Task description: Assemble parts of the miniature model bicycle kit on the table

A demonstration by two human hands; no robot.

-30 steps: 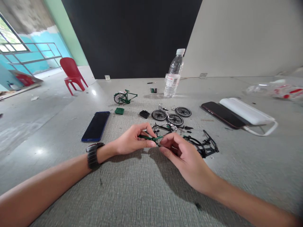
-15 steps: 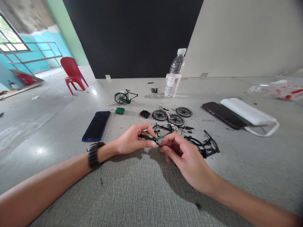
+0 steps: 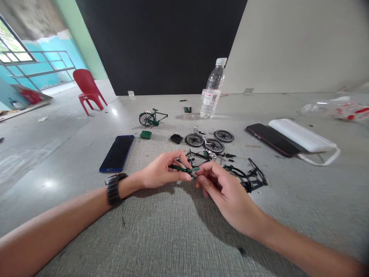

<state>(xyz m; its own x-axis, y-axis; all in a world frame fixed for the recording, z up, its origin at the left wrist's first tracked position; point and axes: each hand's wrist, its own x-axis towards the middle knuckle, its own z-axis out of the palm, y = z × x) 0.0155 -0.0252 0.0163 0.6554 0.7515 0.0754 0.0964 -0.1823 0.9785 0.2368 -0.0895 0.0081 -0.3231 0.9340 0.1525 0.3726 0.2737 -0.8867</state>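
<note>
Low over the table, my left hand [image 3: 165, 169] pinches a small green model-bicycle part [image 3: 180, 168] between thumb and fingers. My right hand [image 3: 217, 182] is closed at the part's right end, thumb against fingers; whatever small piece it grips is mostly hidden. Just beyond my hands lie a black model bicycle frame [image 3: 197, 157] and several loose spoked wheels [image 3: 214, 145]. Larger black plastic parts [image 3: 253, 177] lie partly behind my right hand. Farther back stands a partly built green model bicycle [image 3: 151, 117] with a rear wheel on it.
A blue phone [image 3: 117, 154] lies to the left. Small green [image 3: 145, 134] and black [image 3: 176, 138] boxes sit mid-table. A water bottle [image 3: 212, 88] stands at the back. Right, a dark phone [image 3: 272, 140] lies beside a white power bank [image 3: 301, 135] with a cable.
My right fingers have shifted very slightly at the green part's right end. My left hand keeps its pinch, and the things on the table have stayed put.
</note>
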